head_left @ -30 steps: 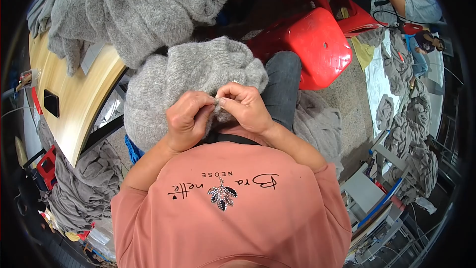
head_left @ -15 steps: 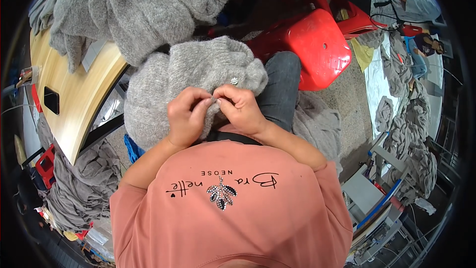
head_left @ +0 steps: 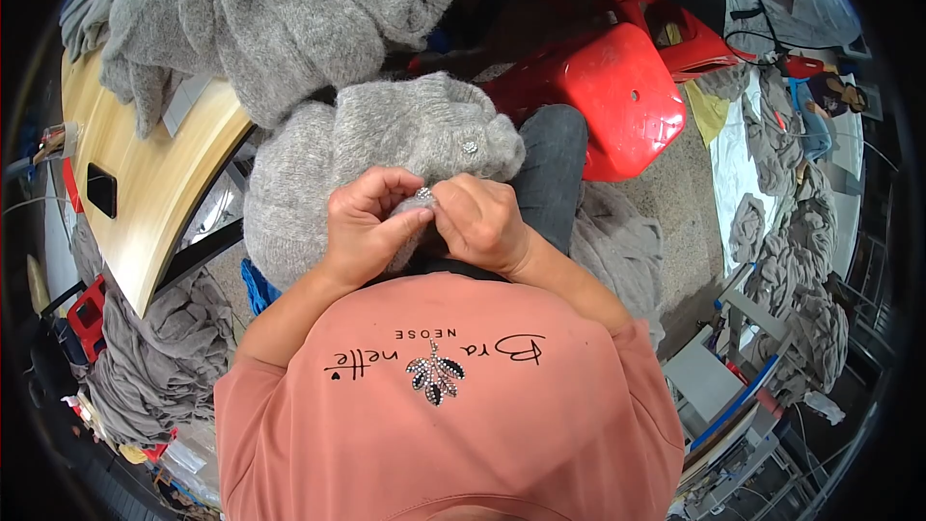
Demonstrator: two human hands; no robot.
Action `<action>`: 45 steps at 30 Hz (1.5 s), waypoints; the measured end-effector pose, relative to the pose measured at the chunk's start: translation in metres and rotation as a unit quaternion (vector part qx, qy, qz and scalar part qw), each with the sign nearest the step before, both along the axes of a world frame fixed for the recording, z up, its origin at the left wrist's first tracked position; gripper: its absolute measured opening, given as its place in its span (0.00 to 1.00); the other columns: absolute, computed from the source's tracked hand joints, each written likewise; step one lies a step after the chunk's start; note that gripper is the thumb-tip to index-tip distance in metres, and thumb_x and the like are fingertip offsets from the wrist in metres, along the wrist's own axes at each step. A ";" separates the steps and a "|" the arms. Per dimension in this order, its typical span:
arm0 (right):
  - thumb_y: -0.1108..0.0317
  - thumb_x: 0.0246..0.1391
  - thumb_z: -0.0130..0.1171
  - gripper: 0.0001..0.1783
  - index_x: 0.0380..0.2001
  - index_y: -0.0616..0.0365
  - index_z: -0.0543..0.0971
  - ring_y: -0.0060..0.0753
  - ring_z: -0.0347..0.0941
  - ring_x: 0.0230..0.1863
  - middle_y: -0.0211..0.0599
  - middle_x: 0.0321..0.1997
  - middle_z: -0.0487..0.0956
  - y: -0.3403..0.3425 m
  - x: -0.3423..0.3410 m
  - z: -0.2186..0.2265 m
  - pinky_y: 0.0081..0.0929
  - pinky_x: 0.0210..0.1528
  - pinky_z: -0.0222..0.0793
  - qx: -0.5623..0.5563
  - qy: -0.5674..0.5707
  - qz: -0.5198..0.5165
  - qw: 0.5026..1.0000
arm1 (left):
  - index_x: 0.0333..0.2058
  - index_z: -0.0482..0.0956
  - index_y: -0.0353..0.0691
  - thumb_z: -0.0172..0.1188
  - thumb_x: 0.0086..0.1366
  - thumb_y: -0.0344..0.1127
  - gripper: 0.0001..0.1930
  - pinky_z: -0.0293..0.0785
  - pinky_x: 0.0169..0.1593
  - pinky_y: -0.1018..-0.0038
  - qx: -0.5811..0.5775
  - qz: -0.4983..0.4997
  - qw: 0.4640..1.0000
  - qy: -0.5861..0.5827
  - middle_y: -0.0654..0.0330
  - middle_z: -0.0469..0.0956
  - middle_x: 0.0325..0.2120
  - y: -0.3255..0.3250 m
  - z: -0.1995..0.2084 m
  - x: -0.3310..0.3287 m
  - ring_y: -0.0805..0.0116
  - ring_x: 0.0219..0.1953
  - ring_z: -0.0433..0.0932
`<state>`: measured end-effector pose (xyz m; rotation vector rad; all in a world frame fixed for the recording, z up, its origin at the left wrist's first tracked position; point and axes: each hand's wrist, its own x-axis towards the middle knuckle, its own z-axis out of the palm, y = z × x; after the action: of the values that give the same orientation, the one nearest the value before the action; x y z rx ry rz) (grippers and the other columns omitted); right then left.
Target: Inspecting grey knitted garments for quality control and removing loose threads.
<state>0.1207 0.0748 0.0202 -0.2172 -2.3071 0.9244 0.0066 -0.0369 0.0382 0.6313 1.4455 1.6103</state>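
L hand [head_left: 365, 228]: fingers curled tight, thumb + forefinger pinching a fold of the grey knit garment [head_left: 386, 150] at the small sparkly button [head_left: 423, 194].
R hand [head_left: 482, 222]: fingers bunched close, tips pressed to same button from the other side; touching L hand's fingertips.
Garment: on person's lap, just under both hands, bulk spreading up + left of them.
Buttons: 2 seen – one in the pinch, 2nd button [head_left: 470, 147] just above R hand, on the knit.
Grey knit pile [head_left: 270, 10]: on wood table [head_left: 135, 193], above garment.
Red stools: 2 – near one [head_left: 603, 96] right of garment, far one [head_left: 675, 34] behind it.
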 end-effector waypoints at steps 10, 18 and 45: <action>0.77 0.34 0.53 0.06 0.18 0.59 0.67 0.35 0.64 0.14 0.36 0.14 0.62 0.000 -0.001 -0.001 0.28 0.16 0.61 -0.009 0.003 0.001 1.000 | 0.20 0.73 0.35 0.62 0.43 0.19 0.07 0.66 0.22 0.83 -0.015 0.017 0.963 0.267 0.63 0.73 0.18 0.004 0.002 -0.003 0.78 0.20 0.71; 0.80 0.34 0.55 0.07 0.22 0.63 0.71 0.36 0.65 0.14 0.36 0.16 0.67 -0.005 -0.003 0.000 0.27 0.15 0.60 -0.020 -0.001 -0.012 1.000 | 0.19 0.73 0.35 0.61 0.41 0.17 0.08 0.67 0.22 0.81 0.013 0.045 0.954 0.296 0.60 0.73 0.18 0.004 0.001 -0.002 0.73 0.20 0.72; 0.83 0.38 0.53 0.10 0.29 0.64 0.71 0.39 0.69 0.20 0.41 0.22 0.71 0.002 -0.004 0.001 0.27 0.20 0.65 -0.080 0.101 -0.005 0.992 | 0.31 0.76 0.34 0.55 0.50 0.18 0.08 0.66 0.24 0.84 -0.032 0.014 0.993 0.112 0.63 0.73 0.19 0.003 0.013 -0.005 0.81 0.22 0.69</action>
<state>0.1170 0.0770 0.0212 -0.1937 -2.0473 1.0756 0.0016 -0.0335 0.0514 0.7772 1.6676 1.5470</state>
